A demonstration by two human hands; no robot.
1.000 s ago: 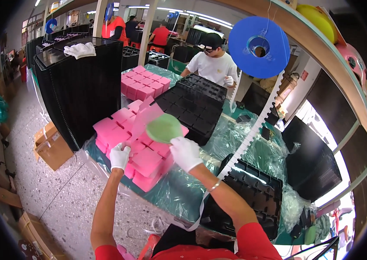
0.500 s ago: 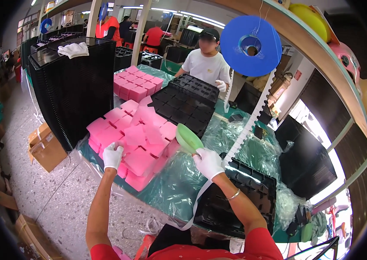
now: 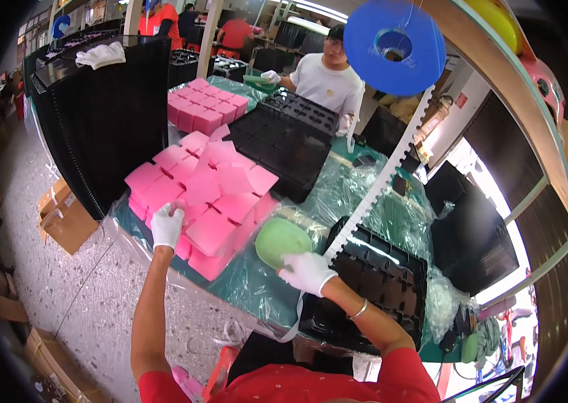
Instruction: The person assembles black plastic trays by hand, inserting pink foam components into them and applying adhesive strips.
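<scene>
My right hand, in a white glove, grips the rim of a light green bowl. The bowl is at the right side of a pile of pink foam pads, its broad round face turned up. My left hand, gloved too, is at the near left edge of that pile. Its fingers are curled together against the foam; anything between them is too small to make out. The pile is several layers deep and scored into squares, with loose square pads lying tilted on top.
Beyond the foam lies a black compartment tray; another black tray is beside my right forearm. A blue reel hangs above, with a white notched strip below. A tall black stack stands left. Opposite, a person holds something green.
My right hand has lowered the green bowl toward me and turned its face upward. My left hand stays at the foam. The person opposite has raised a gloved hand holding a green object.
</scene>
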